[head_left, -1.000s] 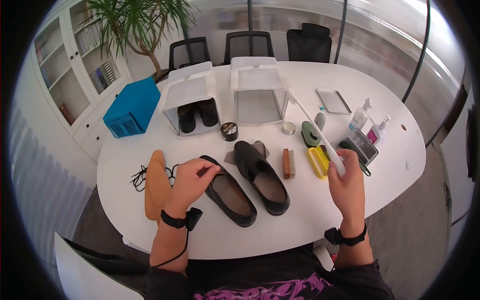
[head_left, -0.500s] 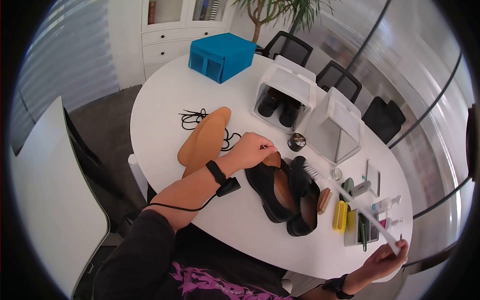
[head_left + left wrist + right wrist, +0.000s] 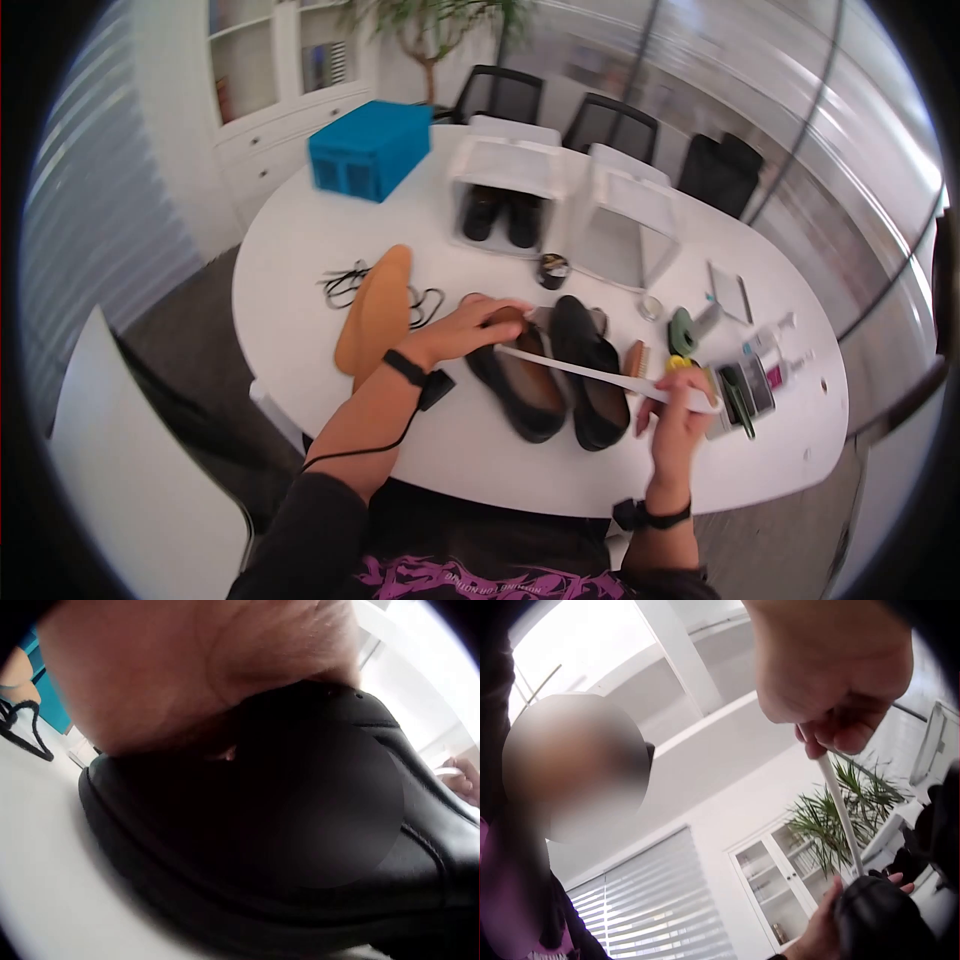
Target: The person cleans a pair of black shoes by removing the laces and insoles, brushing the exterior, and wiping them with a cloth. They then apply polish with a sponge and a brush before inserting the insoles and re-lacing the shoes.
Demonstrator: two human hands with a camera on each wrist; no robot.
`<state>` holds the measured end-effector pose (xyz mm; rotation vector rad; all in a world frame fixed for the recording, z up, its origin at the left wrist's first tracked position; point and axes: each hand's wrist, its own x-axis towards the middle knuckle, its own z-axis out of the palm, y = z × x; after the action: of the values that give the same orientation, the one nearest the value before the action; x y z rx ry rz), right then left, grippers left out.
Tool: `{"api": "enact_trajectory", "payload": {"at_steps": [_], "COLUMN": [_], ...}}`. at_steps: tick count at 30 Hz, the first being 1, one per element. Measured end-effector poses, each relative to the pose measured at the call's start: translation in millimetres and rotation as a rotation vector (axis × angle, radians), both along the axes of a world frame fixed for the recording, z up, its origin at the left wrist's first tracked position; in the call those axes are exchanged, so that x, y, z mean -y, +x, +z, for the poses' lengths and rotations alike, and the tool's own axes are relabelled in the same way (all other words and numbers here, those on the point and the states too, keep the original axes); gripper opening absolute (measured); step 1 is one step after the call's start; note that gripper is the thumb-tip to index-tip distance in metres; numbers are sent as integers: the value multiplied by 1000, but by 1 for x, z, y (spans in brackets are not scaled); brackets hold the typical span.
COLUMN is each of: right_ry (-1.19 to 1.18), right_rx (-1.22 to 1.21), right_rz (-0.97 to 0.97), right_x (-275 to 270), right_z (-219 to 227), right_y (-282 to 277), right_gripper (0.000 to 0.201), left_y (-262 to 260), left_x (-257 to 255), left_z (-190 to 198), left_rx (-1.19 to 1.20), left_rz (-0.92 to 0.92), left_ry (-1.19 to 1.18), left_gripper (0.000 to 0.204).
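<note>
My left hand [image 3: 470, 328] grips the far end of the left black shoe [image 3: 532, 408], with fingers on both sides of it in the right wrist view. Its palm lies over the black leather [image 3: 225, 825] in the left wrist view. In my right hand [image 3: 682, 408] I hold a long white-handled brush [image 3: 590, 374] by its handle end. The brush reaches across to the left shoe's opening, and its bristles are hidden there. Beside that shoe sits the right black shoe [image 3: 592, 370], toe pointing away from me.
Tan insoles [image 3: 375, 315] and black laces [image 3: 340, 285] lie left. Behind stand a blue box [image 3: 370, 150], a white shoe box [image 3: 505, 160] with black shoes and another white box [image 3: 625, 225]. A polish jar [image 3: 552, 271], green brush [image 3: 682, 332] and grey tray [image 3: 765, 385] lie right.
The right hand has brought the brush leftward, so its far end meets the left shoe. My left hand has gone from pinching near the shoe's front to gripping it. The head view has swung about.
</note>
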<state>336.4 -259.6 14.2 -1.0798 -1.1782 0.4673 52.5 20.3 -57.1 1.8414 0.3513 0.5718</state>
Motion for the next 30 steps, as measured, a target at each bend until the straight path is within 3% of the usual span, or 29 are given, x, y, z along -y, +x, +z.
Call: {"api": "enact_trajectory", "payload": {"at_steps": [3, 4, 7, 9, 11, 13, 14, 19, 21, 23, 25, 26, 28, 30], "right_ry": [-19, -10, -81, -79, -78, 33, 29, 228, 189, -33, -91, -90, 64, -34], "right_rx": [-93, -135, -169, -211, -245, -231, -136, -236, -239, -151, -141, -142, -29, -66], "right_rz": [-89, -90, -137, -170, -193, -100, -219, -208, -128, 6, 124, 124, 251, 31], "right_x": [-33, -46, -80, -96, -104, -98, -95, -71, -66, -71, -91, -92, -97, -83], "right_z": [6, 3, 5, -6, -13, -30, -32, -9, -3, -11, -35, -36, -36, -23], "right_y": [-12, -4, 22, 38, 55, 69, 74, 100, 92, 74, 51, 49, 45, 73], "right_gripper": [25, 26, 32, 34, 37, 41, 44, 49, 49, 35, 25, 25, 21, 20], "left_y": [-6, -7, -8, -6, -2, -1, 0, 1, 6, 7, 6, 7, 8, 7], "left_x": [3, 5, 17, 21, 16, 33, 34, 38, 43, 43, 38, 40, 42, 41], "left_z": [17, 18, 27, 24, 18, 42, 45, 46, 56, 53, 42, 44, 51, 48], "left_rx": [-125, -143, -232, -323, -251, -324, -338, -414, -494, -579, -422, -422, -443, -442], "left_rz": [-122, -145, -21, 92, 101, 159, 149, 262, 286, 300, 291, 290, 272, 279], "left_ry": [405, 341, 444, 493, 454, 538, 547, 706, 692, 673, 661, 662, 433, 450], "left_gripper": [103, 121, 125, 121, 111, 107, 107, 94, 92, 91, 91, 91, 93, 93]}}
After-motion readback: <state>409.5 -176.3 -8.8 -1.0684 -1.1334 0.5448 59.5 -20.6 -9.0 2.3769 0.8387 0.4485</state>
